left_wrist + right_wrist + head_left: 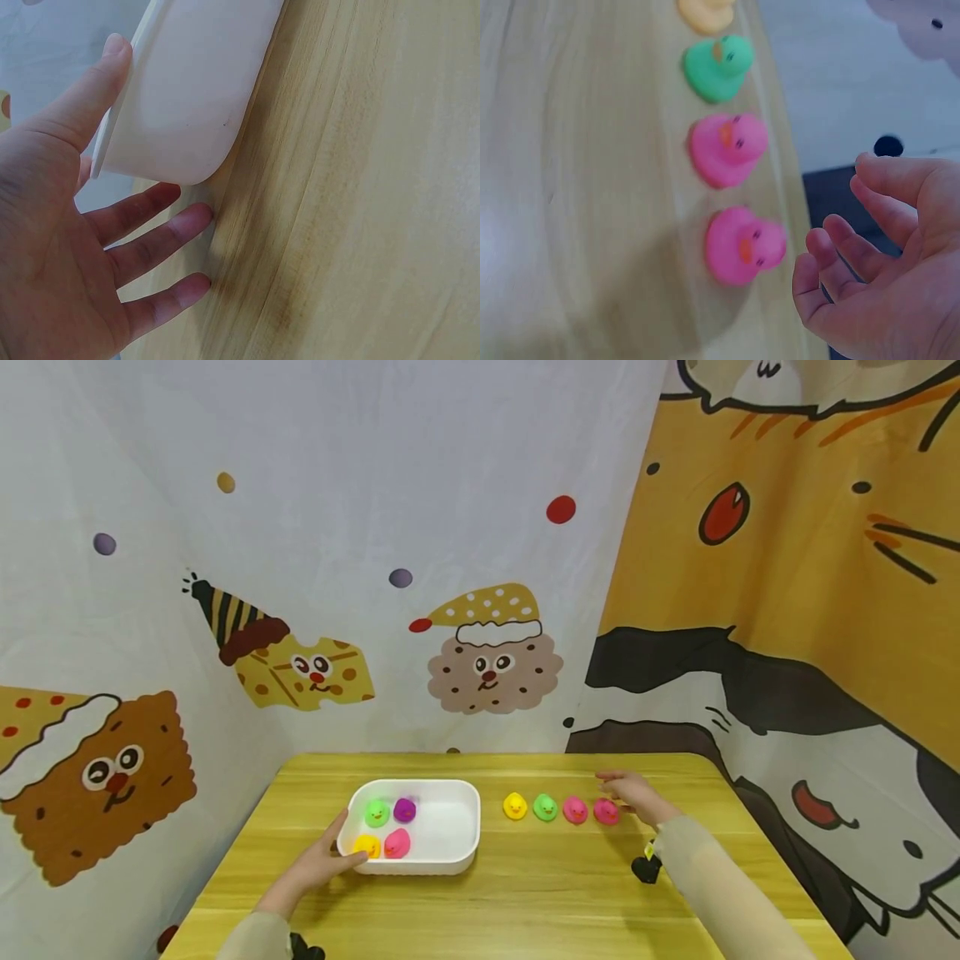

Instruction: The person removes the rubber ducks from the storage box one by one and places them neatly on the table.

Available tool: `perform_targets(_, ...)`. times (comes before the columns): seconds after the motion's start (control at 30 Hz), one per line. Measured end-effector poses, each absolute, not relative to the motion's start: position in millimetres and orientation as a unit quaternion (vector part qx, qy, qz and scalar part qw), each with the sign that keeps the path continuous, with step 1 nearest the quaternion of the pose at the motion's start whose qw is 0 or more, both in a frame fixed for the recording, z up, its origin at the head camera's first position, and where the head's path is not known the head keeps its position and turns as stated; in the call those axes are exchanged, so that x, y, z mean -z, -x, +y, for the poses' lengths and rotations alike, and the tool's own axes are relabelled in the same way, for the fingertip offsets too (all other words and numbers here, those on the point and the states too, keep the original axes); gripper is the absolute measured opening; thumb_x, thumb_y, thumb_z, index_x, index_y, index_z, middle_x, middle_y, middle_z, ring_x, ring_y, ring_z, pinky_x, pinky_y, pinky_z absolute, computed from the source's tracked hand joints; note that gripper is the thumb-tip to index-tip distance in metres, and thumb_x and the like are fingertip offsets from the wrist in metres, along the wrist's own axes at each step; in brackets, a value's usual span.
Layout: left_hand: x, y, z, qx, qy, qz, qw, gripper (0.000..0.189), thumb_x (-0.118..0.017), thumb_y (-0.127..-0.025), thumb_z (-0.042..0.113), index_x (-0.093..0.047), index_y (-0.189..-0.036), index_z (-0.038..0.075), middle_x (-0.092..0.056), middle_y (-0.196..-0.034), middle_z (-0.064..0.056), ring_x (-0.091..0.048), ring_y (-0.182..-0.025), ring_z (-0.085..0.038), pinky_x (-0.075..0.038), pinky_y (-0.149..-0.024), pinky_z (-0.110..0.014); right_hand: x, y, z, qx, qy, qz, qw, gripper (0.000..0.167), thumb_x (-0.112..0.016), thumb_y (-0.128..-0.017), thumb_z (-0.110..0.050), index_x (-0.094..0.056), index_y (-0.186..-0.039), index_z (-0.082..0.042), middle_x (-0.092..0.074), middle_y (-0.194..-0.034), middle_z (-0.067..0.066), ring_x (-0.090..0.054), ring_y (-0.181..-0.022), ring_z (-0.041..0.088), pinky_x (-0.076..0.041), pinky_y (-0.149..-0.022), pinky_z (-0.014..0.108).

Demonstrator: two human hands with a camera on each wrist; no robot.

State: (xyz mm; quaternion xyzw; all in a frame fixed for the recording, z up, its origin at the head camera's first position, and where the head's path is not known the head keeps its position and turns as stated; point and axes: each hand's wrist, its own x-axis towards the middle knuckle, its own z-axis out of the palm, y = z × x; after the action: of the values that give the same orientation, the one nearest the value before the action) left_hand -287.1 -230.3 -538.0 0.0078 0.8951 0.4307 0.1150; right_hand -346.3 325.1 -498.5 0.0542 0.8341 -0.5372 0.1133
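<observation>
Head view: a pink rubber-looking duck [606,811] ends the row on the yellowish wooden worktop [525,906], just beside the right hand [637,797], its fingers loosely bent, empty. It's probably light, squeezable, best pinched round the body. The left hand [318,862], fingers spread, touches a white plastic tub [420,866]. Right wrist view crops the yellow duck [707,15].

Tray [442,866] left, row of four ducks [575,810] right, on the worktop [480,918]
Four more ducks [377,813] sit in the tray's left half, two behind two; the left grip [322,867] is at its left end, the right grip [636,795] just beside the row's right end; a backdrop [375,443] hangs behind.
</observation>
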Motion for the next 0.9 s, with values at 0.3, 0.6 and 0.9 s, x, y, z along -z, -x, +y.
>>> perform_targets(0.3,540,287,-231,-0.443,-0.012,0.889,0.113,0.103,-0.073,-0.085,0.042,-0.008,-0.156,0.006,-0.019,-0.151,-0.035,-0.024,-0.133,-0.057,-0.022,-0.102,-0.072,478,358,293,0.519,-0.011,0.847,0.115,0.044,-0.055,-0.097,-0.015,-0.051,-0.137,0.001,-0.052,-0.134,0.024,-0.050,-0.108,0.033,-0.045,-0.085,0.048)
perform_targets(0.6,540,286,-233,-0.443,-0.019,0.891,0.100,0.102,-0.074,-0.085,0.040,-0.009,-0.155,0.005,-0.023,-0.149,-0.037,-0.029,-0.131,-0.056,-0.027,-0.101,-0.070,471,364,238,0.534,0.010,0.835,0.130,0.038,-0.060,-0.095,-0.018,-0.059,-0.131,-0.006,-0.061,-0.124,0.013,-0.053,-0.104,0.028,-0.045,-0.086,0.048)
perform_targets(0.9,539,286,-232,-0.438,-0.015,0.893,0.104,0.103,-0.074,-0.084,0.043,-0.009,-0.155,0.005,-0.020,-0.152,-0.034,-0.023,-0.134,-0.056,-0.022,-0.102,-0.072,473,357,192,0.537,0.058,0.825,0.164,0.040,-0.061,-0.095,-0.024,-0.059,-0.131,-0.008,-0.058,-0.131,0.013,-0.054,-0.110,0.030,-0.041,-0.096,0.057)
